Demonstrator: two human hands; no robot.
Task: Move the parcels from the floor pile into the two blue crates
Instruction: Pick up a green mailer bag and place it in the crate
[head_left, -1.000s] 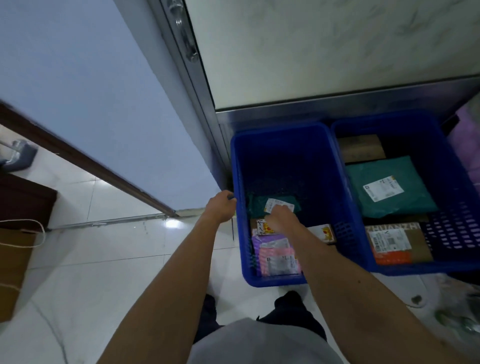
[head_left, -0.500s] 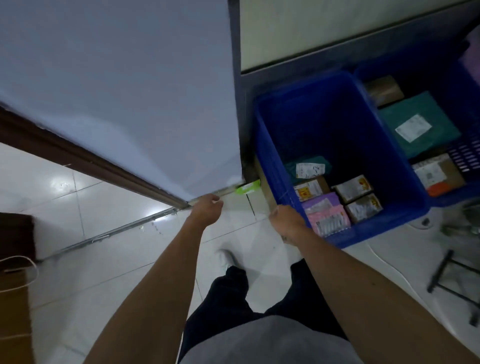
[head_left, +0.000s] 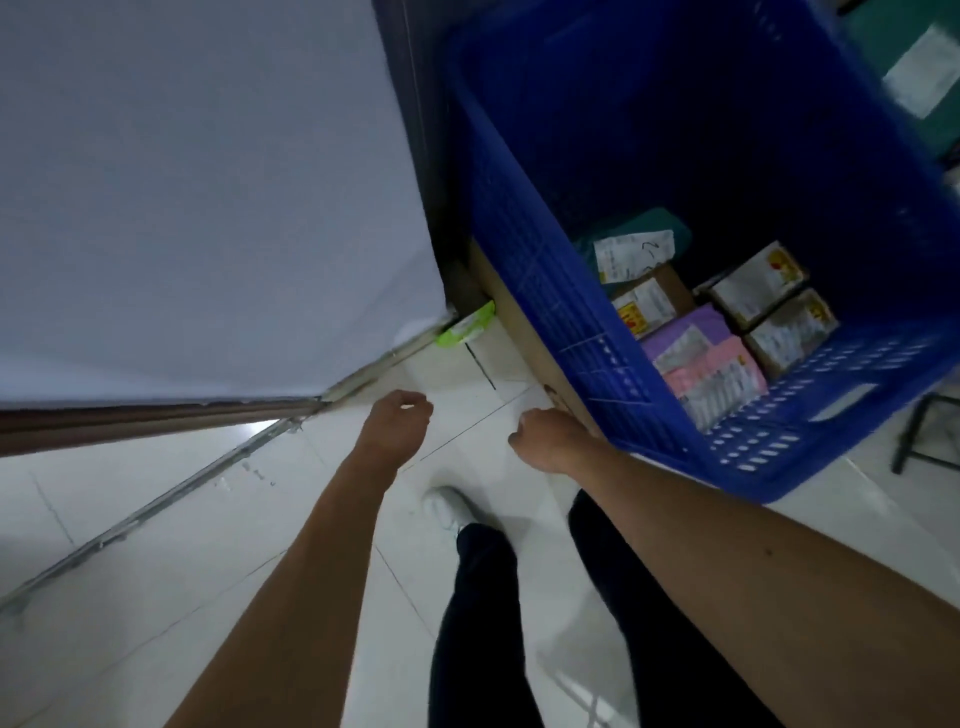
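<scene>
A blue crate (head_left: 524, 223) fills the upper right and holds several parcels: a teal bag (head_left: 631, 244), small brown boxes (head_left: 753, 288), and purple (head_left: 680, 338) and pink (head_left: 717, 379) packets. A second crate's teal parcel (head_left: 914, 67) shows at the top right corner. My left hand (head_left: 397, 423) hangs over the white floor with fingers curled, holding nothing. My right hand (head_left: 545, 439) is a loose fist just left of the crate's near corner, also holding nothing. The floor pile is out of sight.
A flat cardboard piece (head_left: 519, 322) leans along the crate's left side. A green packet (head_left: 465, 327) lies by the door corner. The pale door (head_left: 208, 182) and a metal floor track (head_left: 156, 512) are at left. My legs and a shoe (head_left: 449, 506) are below. A black stand (head_left: 919, 431) is at right.
My right hand has come out of the crate and my left has left its rim. Both now hang over the floor. The view has swung left and down.
</scene>
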